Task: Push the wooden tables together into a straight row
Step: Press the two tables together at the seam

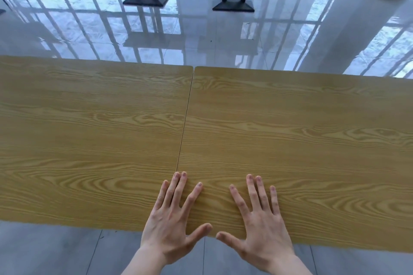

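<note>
Two hands flat on the near edge of the right table (301, 140), palms down, fingers spread apart, gripping nothing. Left hand (172, 219) beside the seam, its longest fingertips (183, 174) touching or just overlapping the join; right hand (262, 219) wholly on the right top, thumbs of both hanging past the near edge. Left table (89, 129) butted against the right one, a thin dark seam (184, 127) between them, running near to far. Far corners not quite level: right table's far edge set slightly nearer than the left's, so a small step at the far end of the join. Probably the aligning stage, tops already met, row nearly straight.

Risks from here, as judgement only: flat palms on smooth laminate likely to slip rather than carry the table; a push off-centre near the seam apt to swing the right table and open a wedge at the far end; fingertips at the join liable to be pinched if the gap closes further. Beyond, glossy tiled floor (201, 35), two black pedestal bases (145, 1), a white pillar (348, 18) well apart.
</note>
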Tool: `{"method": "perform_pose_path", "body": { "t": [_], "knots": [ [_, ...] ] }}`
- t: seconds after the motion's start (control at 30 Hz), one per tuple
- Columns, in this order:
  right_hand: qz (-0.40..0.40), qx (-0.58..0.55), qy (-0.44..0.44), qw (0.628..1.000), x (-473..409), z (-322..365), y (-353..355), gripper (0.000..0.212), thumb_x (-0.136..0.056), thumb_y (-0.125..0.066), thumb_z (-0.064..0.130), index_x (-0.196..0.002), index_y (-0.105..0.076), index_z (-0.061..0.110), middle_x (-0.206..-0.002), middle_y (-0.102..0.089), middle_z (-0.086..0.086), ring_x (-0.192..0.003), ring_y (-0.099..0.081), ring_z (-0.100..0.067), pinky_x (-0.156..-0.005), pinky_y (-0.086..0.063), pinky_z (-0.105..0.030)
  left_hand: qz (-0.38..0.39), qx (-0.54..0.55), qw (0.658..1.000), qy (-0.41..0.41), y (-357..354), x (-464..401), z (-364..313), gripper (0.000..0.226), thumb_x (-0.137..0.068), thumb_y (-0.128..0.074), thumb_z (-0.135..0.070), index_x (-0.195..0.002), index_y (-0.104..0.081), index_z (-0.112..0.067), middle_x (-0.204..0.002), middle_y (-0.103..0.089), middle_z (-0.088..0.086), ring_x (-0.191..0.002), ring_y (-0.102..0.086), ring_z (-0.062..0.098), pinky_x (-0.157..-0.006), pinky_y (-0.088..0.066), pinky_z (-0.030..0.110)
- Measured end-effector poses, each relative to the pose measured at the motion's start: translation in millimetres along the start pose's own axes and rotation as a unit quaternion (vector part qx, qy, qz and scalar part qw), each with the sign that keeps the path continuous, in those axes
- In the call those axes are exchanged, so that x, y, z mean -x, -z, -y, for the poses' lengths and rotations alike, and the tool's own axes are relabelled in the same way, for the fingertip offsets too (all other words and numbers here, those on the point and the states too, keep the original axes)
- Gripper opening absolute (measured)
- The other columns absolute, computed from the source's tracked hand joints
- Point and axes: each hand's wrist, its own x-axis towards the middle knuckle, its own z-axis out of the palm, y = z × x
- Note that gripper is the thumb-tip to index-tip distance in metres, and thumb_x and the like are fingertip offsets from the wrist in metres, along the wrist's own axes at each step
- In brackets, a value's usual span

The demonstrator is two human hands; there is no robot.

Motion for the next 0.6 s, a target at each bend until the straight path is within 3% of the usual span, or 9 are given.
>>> {"method": "perform_pose_path", "body": {
  "t": [0.17, 0.3, 0.37, 0.6],
  "knots": [
    [0.014, -0.008, -0.030, 0.999, -20.2, 7.0, 18.9, 0.094, -0.086, -0.034, 0.091, -0.161, -0.029, 0.033, -0.169, -0.019, -0.014, -0.158, -0.008, -0.032, -0.119, -0.012, -0.060, 0.005, 0.037, 0.999, 0.023, 6.5, -8.1, 3.8, 0.078, -0.097, -0.033, -0.075, -0.162, -0.016, -0.036, -0.171, -0.006, 0.008, -0.158, -0.003, 0.024, -0.122, -0.008, 0.047],
    [0.030, -0.005, -0.049, 0.998, -65.2, 14.2, 62.6, 0.096, -0.082, -0.014, 0.096, -0.160, 0.006, 0.045, -0.171, 0.012, -0.006, -0.156, 0.019, -0.024, -0.126, 0.008, -0.052, -0.016, 0.034, 0.999, 0.030, 42.8, -47.0, 15.1, 0.079, -0.095, -0.019, -0.080, -0.161, 0.001, -0.041, -0.171, 0.008, 0.003, -0.155, 0.017, 0.015, -0.125, 0.004, 0.044],
    [0.038, -0.004, -0.059, 0.998, -87.9, 15.9, 84.8, 0.096, -0.080, -0.009, 0.097, -0.158, 0.015, 0.046, -0.170, 0.019, -0.003, -0.155, 0.022, -0.022, -0.126, 0.009, -0.050, -0.015, 0.028, 0.999, 0.034, 65.9, -73.6, 19.5, 0.080, -0.094, -0.013, -0.081, -0.159, 0.011, -0.042, -0.170, 0.015, 0.000, -0.153, 0.024, 0.013, -0.125, 0.009, 0.042],
    [0.050, -0.018, -0.074, 0.996, -166.6, 6.4, 137.0, 0.099, -0.080, -0.015, 0.097, -0.161, 0.006, 0.044, -0.172, 0.010, -0.004, -0.158, 0.012, -0.022, -0.127, 0.000, -0.053, -0.017, 0.025, 0.999, 0.044, 121.0, -163.0, 29.8, 0.082, -0.090, -0.014, -0.083, -0.160, -0.001, -0.042, -0.172, -0.002, 0.002, -0.157, 0.005, 0.018, -0.127, 0.004, 0.042]
  ]
}}
